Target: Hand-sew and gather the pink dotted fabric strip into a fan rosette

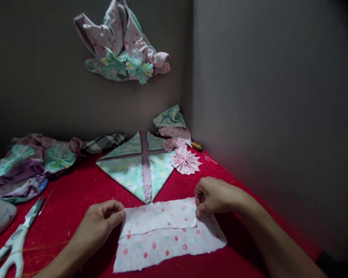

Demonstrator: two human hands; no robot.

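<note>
A white fabric piece (150, 247) with red floral dots lies on the red cloth in front of me. Its far part is folded over toward me, so the paler back faces up and a raw edge runs across the middle. My left hand (103, 218) pinches the fold's left corner between thumb and fingers. At the right end of the fold, my right hand (214, 195) grips the fabric with curled fingers. Just beyond the piece lies a mint floral fabric diamond (127, 173) crossed by purple strips. Pink dotted pleated rosettes (186, 161) rest at its right corner.
White-handled scissors (17, 235) and a needle (48, 197) lie at left, near orange thread (43, 249). Behind them are piled fabric items (31, 162). A thread spool (196, 146) and folded cloths (174, 119) sit by the wall corner. A fabric piece with bows (124, 46) hangs above.
</note>
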